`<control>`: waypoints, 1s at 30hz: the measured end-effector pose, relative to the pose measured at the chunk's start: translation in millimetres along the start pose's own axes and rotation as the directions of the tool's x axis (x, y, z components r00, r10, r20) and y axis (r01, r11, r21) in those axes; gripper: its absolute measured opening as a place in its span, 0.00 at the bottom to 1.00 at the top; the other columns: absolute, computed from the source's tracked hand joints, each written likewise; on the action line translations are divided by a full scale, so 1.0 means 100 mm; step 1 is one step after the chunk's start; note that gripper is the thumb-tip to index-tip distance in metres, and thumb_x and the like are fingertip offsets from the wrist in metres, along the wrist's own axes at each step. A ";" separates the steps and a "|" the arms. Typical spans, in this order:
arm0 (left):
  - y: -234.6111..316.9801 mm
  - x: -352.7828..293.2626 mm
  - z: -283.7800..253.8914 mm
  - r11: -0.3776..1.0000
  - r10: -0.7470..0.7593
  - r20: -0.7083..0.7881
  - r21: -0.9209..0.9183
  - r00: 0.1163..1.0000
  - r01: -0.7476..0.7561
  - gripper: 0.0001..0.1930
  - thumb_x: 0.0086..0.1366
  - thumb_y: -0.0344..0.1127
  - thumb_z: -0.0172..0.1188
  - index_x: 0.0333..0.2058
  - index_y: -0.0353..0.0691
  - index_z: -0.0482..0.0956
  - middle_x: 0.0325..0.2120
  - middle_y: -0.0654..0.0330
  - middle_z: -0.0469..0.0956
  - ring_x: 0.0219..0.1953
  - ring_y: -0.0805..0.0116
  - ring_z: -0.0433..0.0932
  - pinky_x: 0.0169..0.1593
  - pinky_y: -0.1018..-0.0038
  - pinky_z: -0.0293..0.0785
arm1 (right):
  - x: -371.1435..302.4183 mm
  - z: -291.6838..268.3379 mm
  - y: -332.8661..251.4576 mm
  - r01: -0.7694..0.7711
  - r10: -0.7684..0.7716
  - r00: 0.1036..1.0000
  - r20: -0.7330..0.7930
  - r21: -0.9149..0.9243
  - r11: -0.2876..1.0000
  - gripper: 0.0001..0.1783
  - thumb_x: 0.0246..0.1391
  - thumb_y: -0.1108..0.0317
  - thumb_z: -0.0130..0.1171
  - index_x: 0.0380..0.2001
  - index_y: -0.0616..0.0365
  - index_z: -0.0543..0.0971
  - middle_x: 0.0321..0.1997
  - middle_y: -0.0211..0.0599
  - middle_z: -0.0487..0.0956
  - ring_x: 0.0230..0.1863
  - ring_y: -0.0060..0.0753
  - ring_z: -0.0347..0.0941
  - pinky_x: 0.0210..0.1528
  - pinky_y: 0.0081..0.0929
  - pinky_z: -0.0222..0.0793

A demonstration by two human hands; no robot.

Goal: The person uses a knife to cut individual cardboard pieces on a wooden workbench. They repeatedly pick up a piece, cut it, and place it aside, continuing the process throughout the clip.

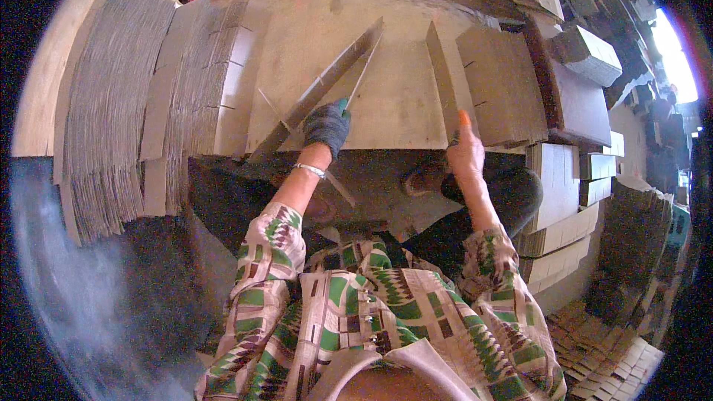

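Note:
My left hand [327, 128], in a grey knitted glove with green fingertips, is closed around slotted cardboard strips. One long brown cardboard strip [327, 74] stands on edge and slants away to the right. A thinner strip [364, 70] meets it at the far end, and a short cross strip [275, 110] sits through its slots. My right hand [466, 152] wears an orange cover on one fingertip. It grips the near end of another cardboard strip [444, 70], which leans beside a stack of flat cardboard pieces [505, 85]. The fingers' undersides are hidden.
Long rows of stacked cardboard strips [111, 96] line the left of the wooden table [394, 96]. More slotted cardboard [236, 82] lies nearer the middle. At the right are a dark reddish-brown board [568, 96], a bundle of pieces [589, 56] and stacked cardboard bundles [557, 178] below.

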State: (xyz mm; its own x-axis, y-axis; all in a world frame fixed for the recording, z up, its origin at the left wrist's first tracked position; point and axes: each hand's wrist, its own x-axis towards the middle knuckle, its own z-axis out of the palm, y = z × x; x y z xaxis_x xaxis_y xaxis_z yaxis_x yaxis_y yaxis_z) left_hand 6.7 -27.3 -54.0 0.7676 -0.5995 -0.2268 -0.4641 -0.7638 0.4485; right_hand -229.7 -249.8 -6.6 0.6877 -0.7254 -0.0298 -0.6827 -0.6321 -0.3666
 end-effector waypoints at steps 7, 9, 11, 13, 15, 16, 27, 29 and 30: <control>0.12 -0.18 -0.19 0.994 0.113 0.079 0.001 0.990 -0.113 0.25 0.64 0.54 0.57 0.54 0.46 0.78 0.46 0.47 0.81 0.48 0.45 0.80 0.51 0.54 0.76 | 0.18 0.00 0.08 -0.077 0.086 0.991 0.104 -0.085 0.993 0.49 0.47 0.76 0.58 0.72 0.47 0.53 0.40 0.58 0.82 0.42 0.62 0.79 0.44 0.51 0.74; 0.24 -0.16 -0.21 0.992 0.125 0.059 -0.003 0.990 -0.125 0.27 0.65 0.58 0.56 0.54 0.45 0.78 0.48 0.47 0.81 0.49 0.45 0.80 0.52 0.55 0.75 | 0.43 0.14 0.23 0.064 -0.064 0.998 0.006 -0.082 0.995 0.52 0.46 0.74 0.60 0.73 0.45 0.49 0.34 0.55 0.83 0.37 0.60 0.80 0.38 0.52 0.75; 0.41 -0.06 -0.25 0.994 0.106 0.060 -0.006 0.993 -0.106 0.30 0.64 0.61 0.56 0.56 0.45 0.77 0.51 0.49 0.80 0.52 0.46 0.78 0.55 0.56 0.74 | 0.60 0.16 0.18 0.092 -0.093 0.996 -0.012 -0.069 0.993 0.52 0.46 0.76 0.59 0.73 0.44 0.50 0.32 0.56 0.82 0.34 0.60 0.80 0.36 0.52 0.75; 0.44 -0.03 -0.17 0.989 0.150 -0.054 0.019 0.987 -0.149 0.28 0.65 0.60 0.55 0.54 0.45 0.79 0.49 0.50 0.81 0.51 0.47 0.79 0.54 0.56 0.75 | 0.68 0.10 -0.02 0.115 -0.116 0.991 -0.069 -0.014 0.993 0.52 0.45 0.77 0.59 0.73 0.42 0.50 0.31 0.56 0.82 0.34 0.61 0.80 0.35 0.52 0.75; 0.38 0.03 -0.07 0.985 0.174 -0.080 0.025 0.982 -0.172 0.25 0.65 0.57 0.54 0.52 0.46 0.80 0.48 0.51 0.82 0.51 0.49 0.79 0.55 0.56 0.75 | 0.64 -0.05 -0.29 0.192 -0.174 0.974 -0.143 0.119 0.974 0.55 0.43 0.78 0.58 0.74 0.34 0.49 0.30 0.58 0.82 0.33 0.62 0.80 0.35 0.53 0.74; 0.32 0.10 -0.05 0.986 0.167 -0.056 0.022 0.984 -0.166 0.23 0.65 0.54 0.55 0.50 0.46 0.81 0.48 0.51 0.82 0.51 0.50 0.79 0.55 0.56 0.74 | 0.59 -0.13 -0.50 0.238 -0.213 0.966 -0.150 0.179 0.955 0.56 0.43 0.79 0.58 0.74 0.32 0.48 0.29 0.58 0.81 0.33 0.63 0.80 0.35 0.53 0.73; 0.67 -0.01 -0.12 0.963 0.173 0.073 0.195 0.982 -0.184 0.18 0.71 0.44 0.45 0.39 0.44 0.83 0.36 0.46 0.83 0.38 0.46 0.83 0.43 0.52 0.80 | 0.61 0.15 -0.97 0.448 -0.453 0.889 0.065 0.075 0.891 0.59 0.42 0.78 0.61 0.75 0.34 0.45 0.32 0.53 0.83 0.34 0.61 0.80 0.34 0.53 0.75; 0.66 0.03 -0.10 0.970 0.203 0.120 0.111 0.972 -0.216 0.17 0.70 0.46 0.48 0.41 0.44 0.83 0.37 0.44 0.83 0.40 0.45 0.83 0.44 0.53 0.79 | 0.62 0.27 -0.91 0.416 -0.420 0.907 0.029 0.097 0.904 0.59 0.42 0.79 0.61 0.75 0.34 0.45 0.31 0.53 0.82 0.33 0.61 0.80 0.33 0.53 0.75; 0.60 0.06 -0.10 0.973 0.207 0.139 0.074 0.968 -0.219 0.17 0.69 0.47 0.50 0.43 0.44 0.83 0.38 0.44 0.83 0.41 0.45 0.83 0.45 0.53 0.79 | 0.63 0.29 -0.95 0.409 -0.413 0.911 0.013 0.117 0.905 0.59 0.42 0.79 0.60 0.75 0.34 0.46 0.31 0.52 0.82 0.32 0.61 0.80 0.33 0.53 0.75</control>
State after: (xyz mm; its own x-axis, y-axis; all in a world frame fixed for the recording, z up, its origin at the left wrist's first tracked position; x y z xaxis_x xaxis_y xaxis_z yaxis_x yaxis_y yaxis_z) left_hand -12.3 -74.5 -19.5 0.5857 -0.7721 -0.2465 -0.6525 -0.6296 0.4217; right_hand -114.5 -228.0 -0.2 0.9113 -0.3960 0.1125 -0.3078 -0.8369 -0.4526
